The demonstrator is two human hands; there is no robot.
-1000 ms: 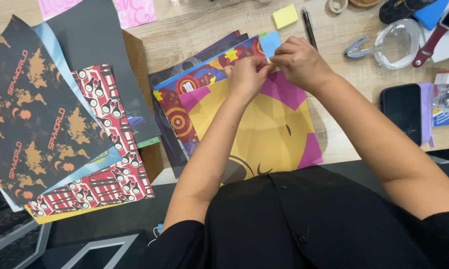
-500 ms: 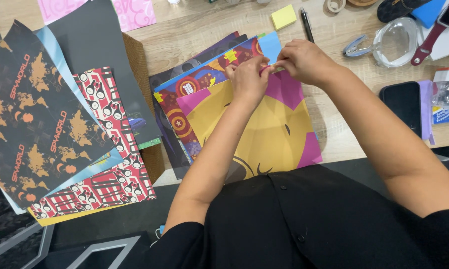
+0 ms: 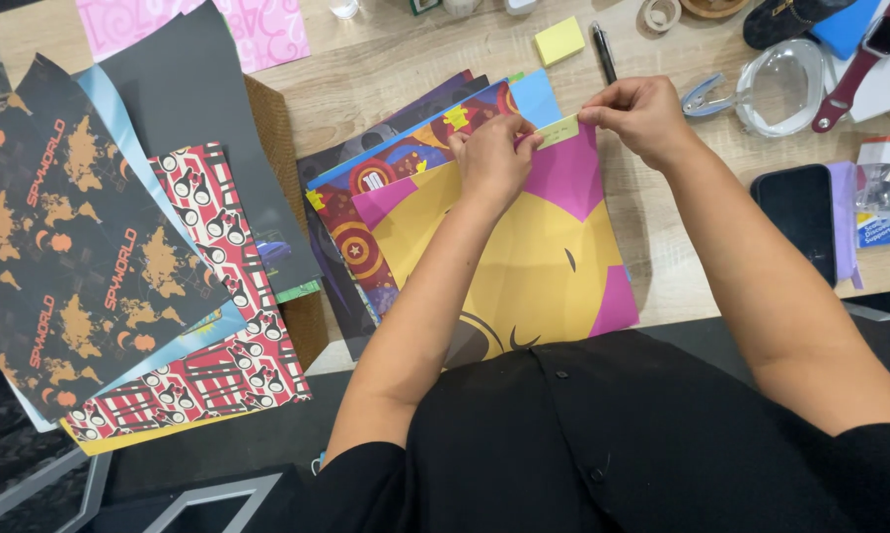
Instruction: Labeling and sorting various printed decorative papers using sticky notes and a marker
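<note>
Both hands meet at the far edge of the top sheet of a stack of printed papers, roughly at 12 o'clock from the person's chest. The left hand (image 3: 491, 158) and the right hand (image 3: 642, 116) share a small pale yellow-green sticky note (image 3: 557, 130), each with thumb and fingers pinched shut on one end of it, the left at its 9 o'clock end and the right at its 3 o'clock end. The note sits at the top edge of the yellow and magenta sheet (image 3: 534, 257), and it seems to touch the paper there, though the knuckles hide the contact line. Such a note is nearly weightless, limp and easy to crease, with 1 tacky strip on its back; it is best held lightly by its 2 short ends, as now, so that the glue stays off the skin. The sheet beneath looks like thin glossy card: light, fairly stiff, likely to slide over the stack of patterned sheets (image 3: 386, 178) under it, so a flat palm near its middle would steady it better than a pinch at a corner. At 12 o'clock from the note, on the wooden desk (image 3: 406, 69), lie a yellow sticky-note pad (image 3: 559, 40) and a black pen (image 3: 603, 51); a dark phone (image 3: 800, 219) lies at 3 o'clock.
</note>
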